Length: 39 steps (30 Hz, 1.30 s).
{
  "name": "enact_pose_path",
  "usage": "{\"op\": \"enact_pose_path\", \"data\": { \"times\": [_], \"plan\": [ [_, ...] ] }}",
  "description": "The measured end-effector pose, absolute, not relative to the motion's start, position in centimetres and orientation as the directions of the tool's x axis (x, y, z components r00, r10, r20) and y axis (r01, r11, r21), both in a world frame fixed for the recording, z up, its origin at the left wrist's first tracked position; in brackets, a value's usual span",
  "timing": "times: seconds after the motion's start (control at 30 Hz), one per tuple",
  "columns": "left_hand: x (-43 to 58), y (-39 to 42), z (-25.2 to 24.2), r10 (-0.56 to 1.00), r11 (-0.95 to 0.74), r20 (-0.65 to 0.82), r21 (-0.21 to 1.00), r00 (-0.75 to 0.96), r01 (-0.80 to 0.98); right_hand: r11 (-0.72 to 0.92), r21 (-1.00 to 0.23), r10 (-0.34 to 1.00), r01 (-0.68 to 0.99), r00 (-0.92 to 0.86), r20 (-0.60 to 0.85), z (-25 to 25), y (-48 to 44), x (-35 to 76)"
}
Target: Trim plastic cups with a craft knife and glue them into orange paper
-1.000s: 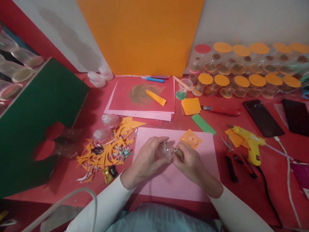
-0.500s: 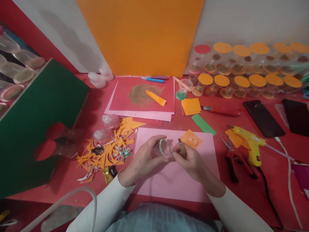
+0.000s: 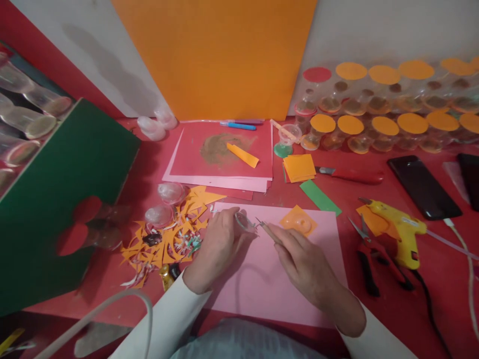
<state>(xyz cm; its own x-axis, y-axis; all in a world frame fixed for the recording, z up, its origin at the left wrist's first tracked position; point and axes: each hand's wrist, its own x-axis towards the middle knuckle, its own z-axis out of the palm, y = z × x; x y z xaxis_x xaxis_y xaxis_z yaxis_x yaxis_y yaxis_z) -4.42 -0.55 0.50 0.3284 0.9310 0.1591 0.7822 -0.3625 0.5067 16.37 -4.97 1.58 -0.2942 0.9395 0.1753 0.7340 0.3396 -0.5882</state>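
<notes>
The person's left hand (image 3: 217, 247) held a clear plastic cup (image 3: 245, 223) above the left part of a pink sheet (image 3: 262, 284), its fingers wrapped round the cup and its thumb on the near side. The cup lay tilted, with its rim turned to the right. The right hand (image 3: 305, 262) gripped a slim craft knife (image 3: 271, 232), fingers closed round the handle, and the blade pointed left and away, just beside the rim; whether the two touched, one could not tell. Beyond the right hand, at the far right of the pink sheet, sat an orange paper square (image 3: 287, 219) with a clear domed piece on it. Farther off to the right lay a green strip (image 3: 320, 197) and a stack of paper squares (image 3: 299, 168), with a red-handled knife (image 3: 355, 175) just right of the stack. Nearer, on the right side, red-and-black cutters (image 3: 368, 276) rested beside a yellow glue gun (image 3: 398, 229). To the left of the pink sheet, orange paper scraps (image 3: 168, 244) spread in a heap, two clear pieces at its far edge. A green box (image 3: 45, 224) stood at the far left of the table.
</notes>
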Motion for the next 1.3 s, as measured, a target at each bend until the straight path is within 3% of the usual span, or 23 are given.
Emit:
{"op": "enact_pose_path", "data": {
  "times": [0.27, 0.43, 0.7, 0.93, 1.3],
  "plan": [
    [-3.7, -0.6, 0.5, 0.868, -0.493, 0.269, 0.36, 0.418, 0.792, 0.381, -0.483, 0.924, 0.788, -0.331, 0.189, 2.5, -5.5, 16.3],
    [-3.5, -0.5, 0.8, 0.879, -0.475, 0.228, 0.337, 0.419, 0.813, 0.399, -0.46, 0.917, 0.793, -0.331, 0.224, 2.2, -5.6, 16.2],
    [-3.3, -0.5, 0.9, 0.883, -0.469, 0.214, 0.357, 0.418, 0.808, 0.393, -0.47, 0.92, 0.791, -0.328, 0.216, 1.8, -5.6, 16.0],
    [-3.2, -0.6, 0.7, 0.876, -0.482, 0.221, 0.347, 0.429, 0.805, 0.438, -0.347, 0.892, 0.829, -0.353, 0.283, 2.0, -5.8, 15.4],
    [-3.4, -0.5, 0.4, 0.873, -0.487, 0.209, 0.341, 0.44, 0.804, 0.44, -0.202, 0.886, 0.875, -0.386, 0.257, 0.9, -6.6, 14.7]
  ]
}}
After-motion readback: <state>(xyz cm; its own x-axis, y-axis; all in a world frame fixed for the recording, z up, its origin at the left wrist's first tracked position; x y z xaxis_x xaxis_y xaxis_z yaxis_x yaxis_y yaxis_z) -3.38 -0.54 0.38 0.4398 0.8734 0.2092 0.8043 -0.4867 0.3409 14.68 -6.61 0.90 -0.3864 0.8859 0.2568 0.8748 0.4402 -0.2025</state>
